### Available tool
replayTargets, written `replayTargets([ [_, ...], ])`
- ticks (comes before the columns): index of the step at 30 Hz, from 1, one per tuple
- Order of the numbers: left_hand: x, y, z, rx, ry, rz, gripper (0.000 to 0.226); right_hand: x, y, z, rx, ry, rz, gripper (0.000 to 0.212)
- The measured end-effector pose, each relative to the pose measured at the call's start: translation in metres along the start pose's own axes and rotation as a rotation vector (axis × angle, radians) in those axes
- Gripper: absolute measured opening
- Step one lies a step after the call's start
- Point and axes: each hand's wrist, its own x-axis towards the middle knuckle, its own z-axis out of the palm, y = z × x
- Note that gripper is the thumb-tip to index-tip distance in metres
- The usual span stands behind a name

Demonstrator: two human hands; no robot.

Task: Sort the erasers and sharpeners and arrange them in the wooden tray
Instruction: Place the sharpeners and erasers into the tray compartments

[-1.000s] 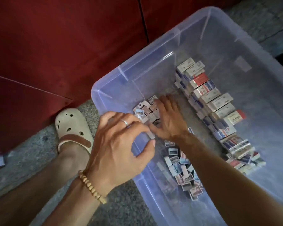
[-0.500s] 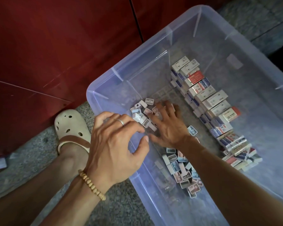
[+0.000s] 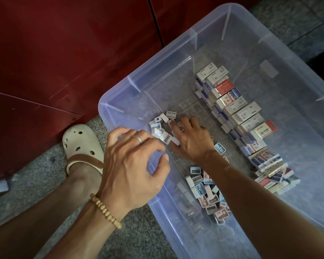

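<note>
Translucent plastic forms the bin (image 3: 204, 30) on the speckled floor (image 3: 36, 174), and everything being sorted lies inside it; no wooden tray shows in the head view. Boxed erasers (image 3: 239, 113) run in a rough row along the bin's middle toward its right side. Small sharpeners sit in two groups: a pale cluster (image 3: 162, 128) near the bin's left wall and a mixed pile (image 3: 206, 189) closer to the person.

The right hand (image 3: 192, 142) lies palm down with fingers spread on the bin's bottom, its fingertips (image 3: 173, 127) touching the pale cluster. The left hand (image 3: 133, 163) hovers over the bin's near rim, fingers loosely curled, thumb and forefinger apart, holding nothing that I can see.

Likely trouble: the spread fingers could sweep the pale sharpeners into disorder or push them toward the mixed pile, undoing the sort. One blue sharpener (image 3: 220, 148) lies just beside the right wrist, and the forearm could drag it along. The eraser row looks loosely stacked at its near end, so a nudge might topple it.

Compared with half a second ago, both hands sit in almost the same places, and the pale cluster looks slightly more gathered under the right fingertips.
</note>
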Motion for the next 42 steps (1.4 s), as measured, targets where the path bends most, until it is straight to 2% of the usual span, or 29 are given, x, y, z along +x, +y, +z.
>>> replayTargets([
  [8,0.000,0.001,0.000,0.001,-0.006,-0.009,0.015,0.000,-0.009,-0.003,0.092,-0.006,0.004,0.059],
  [10,-0.001,0.001,0.000,0.001,-0.007,-0.011,0.016,-0.001,-0.011,-0.006,0.121,0.004,0.021,0.051],
  [12,-0.001,0.001,0.000,-0.003,-0.007,-0.014,0.016,-0.001,-0.013,-0.011,0.188,-0.020,0.095,0.042],
  [14,-0.001,0.001,-0.001,-0.011,-0.013,-0.019,0.017,0.003,-0.012,-0.016,0.298,-0.086,0.185,0.041],
  [17,0.000,0.001,-0.002,-0.022,-0.034,-0.027,0.018,0.013,-0.010,-0.028,0.625,-0.067,0.399,0.034],
  [20,0.000,0.002,-0.004,-0.040,-0.056,-0.032,0.021,0.015,-0.008,-0.044,1.115,-0.098,0.651,0.019],
  [22,0.000,0.001,-0.007,-0.061,-0.055,-0.036,0.022,0.005,-0.011,-0.059,1.445,-0.129,0.765,0.021],
  [24,0.000,0.002,-0.010,-0.099,-0.046,-0.040,0.022,-0.007,-0.015,-0.077,1.739,-0.089,0.835,0.019],
  [27,0.001,0.006,-0.023,-0.181,-0.046,-0.077,0.023,-0.019,-0.027,-0.116,2.073,-0.019,0.826,0.024],
  [32,0.008,0.019,-0.054,-0.360,-0.087,-0.183,0.042,-0.030,-0.061,-0.192,2.314,0.016,0.661,0.028],
  [35,0.013,0.030,-0.076,-0.398,-0.049,-0.186,0.048,-0.029,-0.076,-0.228,2.386,0.060,0.654,0.024],
  [39,0.020,0.044,-0.104,-0.404,0.042,-0.147,0.033,-0.030,-0.091,-0.261,2.421,0.171,0.682,0.020],
  [42,0.025,0.049,-0.126,-0.428,0.059,-0.120,0.026,-0.032,-0.098,-0.280,2.406,0.184,0.644,0.018],
])
